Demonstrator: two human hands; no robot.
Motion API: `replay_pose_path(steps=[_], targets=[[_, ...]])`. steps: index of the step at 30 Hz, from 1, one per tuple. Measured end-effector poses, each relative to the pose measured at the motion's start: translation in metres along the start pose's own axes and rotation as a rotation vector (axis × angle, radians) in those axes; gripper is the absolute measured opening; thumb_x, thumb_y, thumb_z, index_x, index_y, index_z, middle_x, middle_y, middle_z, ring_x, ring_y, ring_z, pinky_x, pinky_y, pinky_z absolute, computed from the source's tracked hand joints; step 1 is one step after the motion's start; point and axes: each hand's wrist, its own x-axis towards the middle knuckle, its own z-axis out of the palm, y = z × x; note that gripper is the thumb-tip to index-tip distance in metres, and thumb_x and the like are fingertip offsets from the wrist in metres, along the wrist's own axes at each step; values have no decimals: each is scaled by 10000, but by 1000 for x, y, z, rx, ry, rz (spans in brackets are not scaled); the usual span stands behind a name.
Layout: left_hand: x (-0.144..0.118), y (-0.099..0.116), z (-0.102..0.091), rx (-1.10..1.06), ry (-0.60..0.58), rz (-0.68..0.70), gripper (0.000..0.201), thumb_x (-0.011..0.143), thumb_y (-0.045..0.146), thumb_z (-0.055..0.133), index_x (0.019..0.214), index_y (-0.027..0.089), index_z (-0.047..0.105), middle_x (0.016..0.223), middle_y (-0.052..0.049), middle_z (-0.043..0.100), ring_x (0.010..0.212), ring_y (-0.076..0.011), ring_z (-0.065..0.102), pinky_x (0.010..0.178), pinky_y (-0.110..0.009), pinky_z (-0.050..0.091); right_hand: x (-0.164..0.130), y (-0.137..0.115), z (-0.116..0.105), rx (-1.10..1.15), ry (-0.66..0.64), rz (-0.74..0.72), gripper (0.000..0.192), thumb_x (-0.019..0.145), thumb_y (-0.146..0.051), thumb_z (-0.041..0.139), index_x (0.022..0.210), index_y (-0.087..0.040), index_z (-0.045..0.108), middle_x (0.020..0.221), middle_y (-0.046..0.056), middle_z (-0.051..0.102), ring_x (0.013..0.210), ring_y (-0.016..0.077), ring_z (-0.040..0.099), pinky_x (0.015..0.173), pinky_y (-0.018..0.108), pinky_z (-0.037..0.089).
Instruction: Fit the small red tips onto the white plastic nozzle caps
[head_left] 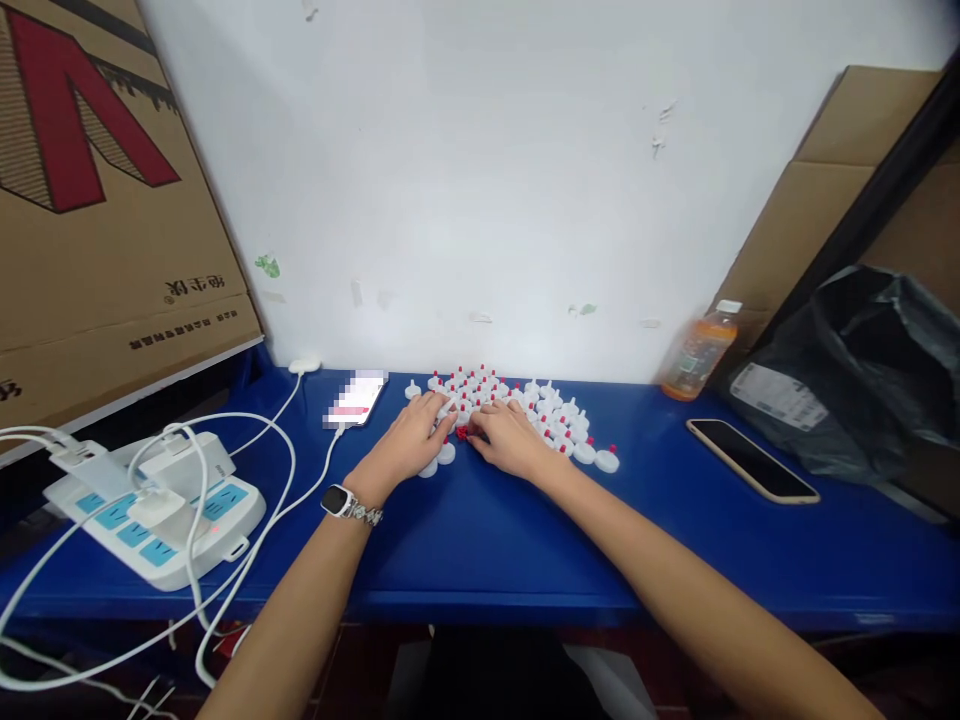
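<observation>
Our left hand (411, 436) and right hand (510, 438) on white red-tipped caps (551, 412), blue tabletop (480, 540), fingers curled, right pinching a red piece (462, 433), left's grip unclear

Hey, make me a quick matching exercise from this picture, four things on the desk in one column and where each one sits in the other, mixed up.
1. power strip
2. juice bottle
3. dark phone
4. wristwatch

A. on the left wrist
B. lying flat on the right of the blue table
C. standing against the wall, right of the caps
D. far left, with white cables plugged in

Pairs: 1-D, 2-C, 3-B, 4-A
</observation>
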Motion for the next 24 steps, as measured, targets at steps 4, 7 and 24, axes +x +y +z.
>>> replay_pose_path(steps=[4, 7, 24], targets=[[1, 3, -2, 29, -14, 33, 319, 1025, 395, 328, 1067, 173, 553, 1069, -110, 623, 1031, -265, 555, 931, -448, 469, 2, 5, -6, 122, 79, 35, 74, 888, -180, 584, 853, -180, 650, 898, 72, 699, 944, 229, 591, 885, 392, 378], [0, 11, -1, 58, 21, 58, 357, 1035, 408, 311, 1184, 166, 529, 1164, -124, 615, 1107, -278, 547, 972, -468, 462, 5, 11, -14, 588, 219, 174, 84, 890, -246, 586, 851, -183, 626, 852, 54, 708, 813, 185, 623, 786, 335, 443], [-4, 25, 7, -21, 42, 176, 461, 1034, 363, 352, 1448, 162, 338, 1358, -168, 530, 1272, -280, 505, 1089, -498, 433, 12, -4, -9, 1294, 373, 221, 408, 702, -562, 773, 729, -178, 637, 661, -6, 618, 604, 120, 537, 605, 269, 440]])
